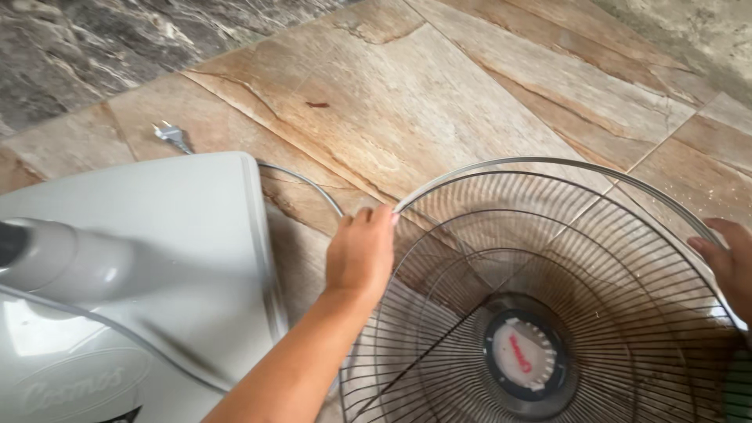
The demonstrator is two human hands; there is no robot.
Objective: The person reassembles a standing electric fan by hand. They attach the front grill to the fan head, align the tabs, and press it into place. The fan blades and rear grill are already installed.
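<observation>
A round wire fan grille (548, 258) with a grey rim and a round badge at its centre (526, 360) is held over the tiled floor. My left hand (362, 251) grips the grille's rim at its left side, fingers closed over the edge. At the frame's right edge my right hand (724, 262) holds the opposite side of the rim. The grille tilts toward me, its wires fanning out from the centre.
A white fan base (180, 251) with its pole (55, 262) lies on the floor to the left. Its grey cord (305, 182) runs behind the base to a plug (171, 136). Brown stone tiles (439, 86) stretch ahead, darker marble at the top left.
</observation>
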